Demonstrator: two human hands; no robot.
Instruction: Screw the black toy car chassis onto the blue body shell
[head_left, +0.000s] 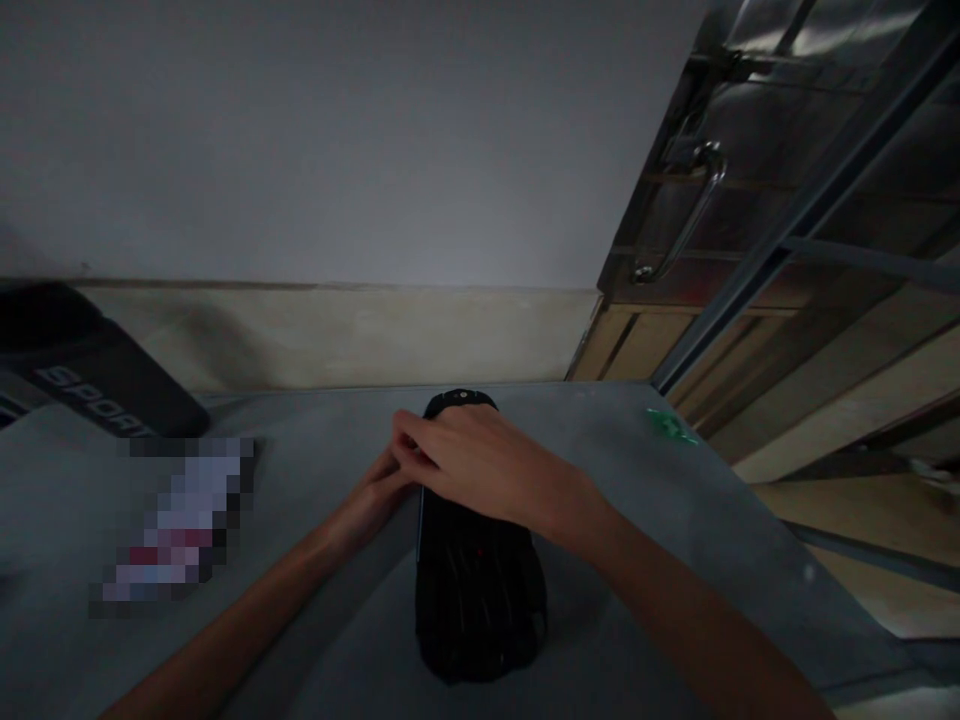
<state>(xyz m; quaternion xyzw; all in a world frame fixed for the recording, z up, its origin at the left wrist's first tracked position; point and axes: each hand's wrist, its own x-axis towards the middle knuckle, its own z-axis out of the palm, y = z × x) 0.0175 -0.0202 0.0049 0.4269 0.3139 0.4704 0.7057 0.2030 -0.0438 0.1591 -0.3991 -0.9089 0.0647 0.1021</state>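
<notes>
Resting across the far half of the black ribbed object (480, 600), the right hand (487, 465) curls its fingers at the left edge. The left hand (371, 500) meets it there, fingers bunched; whether they grip, I cannot tell. The object lies in the middle of the grey table (675, 520). A dark bag (97, 380) lies far left.

1. Left hand (371, 500) is bare, slim, and only partly in view, so finer detail is lost.
2. Right hand (480, 462) is bare too, long fingers, knuckles just about showing in the dim light.
3. Left forearm (247, 610) and right forearm (675, 600) are both uncovered all the way to the bottom edge of the shot, both pretty slender, wrists narrow.
</notes>
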